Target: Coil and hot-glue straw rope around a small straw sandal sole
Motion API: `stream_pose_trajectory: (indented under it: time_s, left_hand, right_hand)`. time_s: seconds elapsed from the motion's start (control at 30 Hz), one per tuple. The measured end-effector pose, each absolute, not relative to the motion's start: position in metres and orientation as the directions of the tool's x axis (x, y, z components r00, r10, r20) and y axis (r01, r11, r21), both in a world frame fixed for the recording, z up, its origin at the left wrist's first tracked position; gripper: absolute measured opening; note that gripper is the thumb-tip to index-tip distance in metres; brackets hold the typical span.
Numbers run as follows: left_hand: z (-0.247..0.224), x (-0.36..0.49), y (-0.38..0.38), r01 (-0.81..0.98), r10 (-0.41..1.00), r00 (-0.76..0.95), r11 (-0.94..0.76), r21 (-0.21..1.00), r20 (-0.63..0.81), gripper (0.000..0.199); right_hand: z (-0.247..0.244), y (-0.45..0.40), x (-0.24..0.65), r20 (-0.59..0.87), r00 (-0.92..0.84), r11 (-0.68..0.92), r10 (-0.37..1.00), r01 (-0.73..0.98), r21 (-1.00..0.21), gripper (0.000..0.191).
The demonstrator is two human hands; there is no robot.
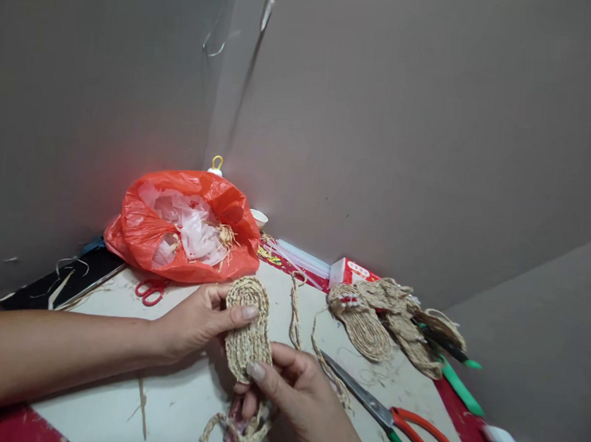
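Left hand [204, 319] pinches upper part of oval woven piece [248, 325], thumb flat on front; right hand [297, 394] pinches its lower end, thumb on front. Piece is bottom center of frame: coarse beige plaited cord, coiled in long loops, ridged. Loose cord [257, 435] bunched just below it, bottom edge. More thin twisted cord [295, 314] on white board [178, 407], right of piece. Large scissors [388, 413], metal blades, one orange-red and one green handle, lower right. Small red-handled scissors [152, 291] left of center, near crinkled shiny red plastic bag [139, 235] holding translucent white plastic and frayed straw-like fiber. Pile of similar coiled soles [369, 332] right of center, beside red-and-white box [351, 272]. Plain gray wall [405, 134] behind.
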State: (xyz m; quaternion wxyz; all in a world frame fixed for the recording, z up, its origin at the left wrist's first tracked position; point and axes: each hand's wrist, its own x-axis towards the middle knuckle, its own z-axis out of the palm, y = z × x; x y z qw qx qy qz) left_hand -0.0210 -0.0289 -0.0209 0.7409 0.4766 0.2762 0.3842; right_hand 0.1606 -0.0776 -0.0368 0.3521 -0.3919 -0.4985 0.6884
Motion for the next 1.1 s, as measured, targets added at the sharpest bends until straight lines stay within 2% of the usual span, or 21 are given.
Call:
stream_pose_trajectory:
  time_s: [0.17, 0.23, 0.37, 0.53, 0.73, 0.93, 1.1]
  left_hand:
    - [-0.017, -0.025, -0.030, -0.178, 0.692, 0.715, 0.323, 0.930, -0.103, 0.033]
    - [-0.015, -0.026, -0.029, -0.201, 0.679, 0.724, 0.379, 0.903, -0.123, 0.035]
    - [-0.012, -0.030, -0.028, -0.254, 0.675, 0.719, 0.476, 0.842, -0.164, 0.053]
    - [-0.012, -0.036, -0.025, -0.218, 0.550, 0.820, 0.557, 0.801, -0.158, 0.057]
    - [-0.008, -0.038, -0.023, -0.181, 0.533, 0.835, 0.500, 0.847, -0.136, 0.056]
    - [-0.004, -0.038, -0.025, -0.153, 0.509, 0.854, 0.441, 0.885, -0.106, 0.046]
    - [-0.001, -0.037, -0.028, -0.102, 0.508, 0.851, 0.411, 0.906, -0.135, 0.043]
  right_hand:
    - [-0.025, -0.080, 0.160, -0.176, -0.448, -0.251, 0.877, -0.114, -0.961, 0.035]
    - [-0.024, -0.080, 0.159, -0.159, -0.473, -0.255, 0.867, -0.146, -0.956, 0.034]
    - [-0.027, -0.080, 0.161, -0.153, -0.544, -0.300, 0.825, -0.191, -0.935, 0.031]
    - [-0.026, -0.080, 0.163, -0.151, -0.630, -0.364, 0.761, -0.222, -0.905, 0.031]
    - [-0.023, -0.079, 0.164, -0.136, -0.643, -0.366, 0.754, -0.238, -0.899, 0.035]
    - [-0.019, -0.080, 0.163, -0.157, -0.660, -0.421, 0.735, -0.262, -0.868, 0.035]
    - [-0.017, -0.079, 0.163, -0.137, -0.659, -0.409, 0.740, -0.278, -0.869, 0.034]
